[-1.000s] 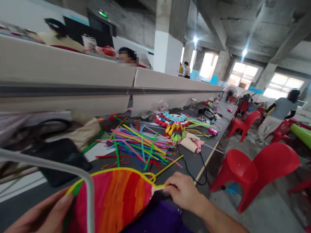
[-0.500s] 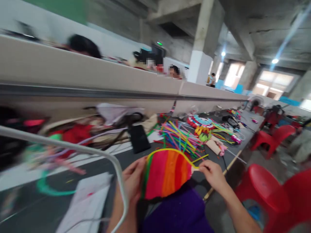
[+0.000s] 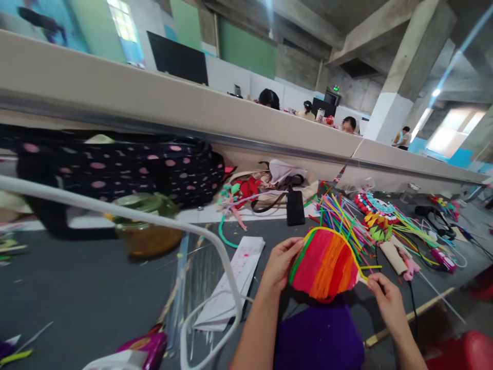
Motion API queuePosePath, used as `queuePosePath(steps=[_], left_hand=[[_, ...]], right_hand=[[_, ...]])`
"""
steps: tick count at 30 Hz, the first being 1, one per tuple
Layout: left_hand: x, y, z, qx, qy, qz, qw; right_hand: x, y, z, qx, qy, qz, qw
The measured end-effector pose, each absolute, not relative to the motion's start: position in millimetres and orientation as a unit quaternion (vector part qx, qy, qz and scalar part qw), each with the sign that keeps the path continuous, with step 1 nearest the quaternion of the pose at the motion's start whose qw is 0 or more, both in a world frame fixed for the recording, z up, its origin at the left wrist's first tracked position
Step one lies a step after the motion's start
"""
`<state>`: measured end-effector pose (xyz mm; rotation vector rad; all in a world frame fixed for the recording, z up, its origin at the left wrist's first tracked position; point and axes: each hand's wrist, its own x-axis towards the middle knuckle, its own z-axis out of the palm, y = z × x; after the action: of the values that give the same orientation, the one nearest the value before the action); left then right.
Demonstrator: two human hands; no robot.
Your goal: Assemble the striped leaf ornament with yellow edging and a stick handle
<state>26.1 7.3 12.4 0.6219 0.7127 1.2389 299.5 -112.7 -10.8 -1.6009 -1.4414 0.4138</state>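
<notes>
A fan-shaped craft piece (image 3: 325, 263) of pink, orange and red chenille stems, edged in yellow and green, is held between both hands above the dark table (image 3: 88, 288). My left hand (image 3: 280, 262) grips its left green edge. My right hand (image 3: 386, 295) pinches the yellow stem end at its right tip. A purple fuzzy piece (image 3: 319, 336) lies just below it, near my body.
A pile of loose coloured stems (image 3: 341, 216) lies behind the piece, beside a black phone (image 3: 295, 207). A white wire frame (image 3: 208, 241) crosses the left foreground over white paper (image 3: 234, 280). A dotted dark bag (image 3: 115, 164) and a jar (image 3: 148, 228) stand left. Finished crafts (image 3: 379, 210) and cables lie right.
The view has swung left, so the red chairs left the frame and the dotted bag and jar came in. Both hands keep holding the craft piece, now seen smaller and further right.
</notes>
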Motion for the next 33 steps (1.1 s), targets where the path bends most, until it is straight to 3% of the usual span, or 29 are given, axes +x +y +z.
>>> queuePosePath(steps=[11,19,24,29,33], left_hand=[[32,9,7,0.262,0.351,0.572,0.694],[40,15,-2,0.371,0.401,0.652,0.526],[40,14,-1,0.474,0.417,0.652,0.42],[43,6,8,0.527,0.394,0.652,0.376],[45,-2,16,0.553,0.368,0.65,0.369]], right_hand=[[287,-114,-26,-0.664,-0.561,0.155,0.47],[282,-110,-39,-0.642,-0.601,0.189,0.437],[277,-105,1,-0.651,-0.582,0.078,0.481],[243,-73,65,-0.532,-0.67,0.054,0.515],[219,-41,93,-0.471,-0.744,0.058,0.47]])
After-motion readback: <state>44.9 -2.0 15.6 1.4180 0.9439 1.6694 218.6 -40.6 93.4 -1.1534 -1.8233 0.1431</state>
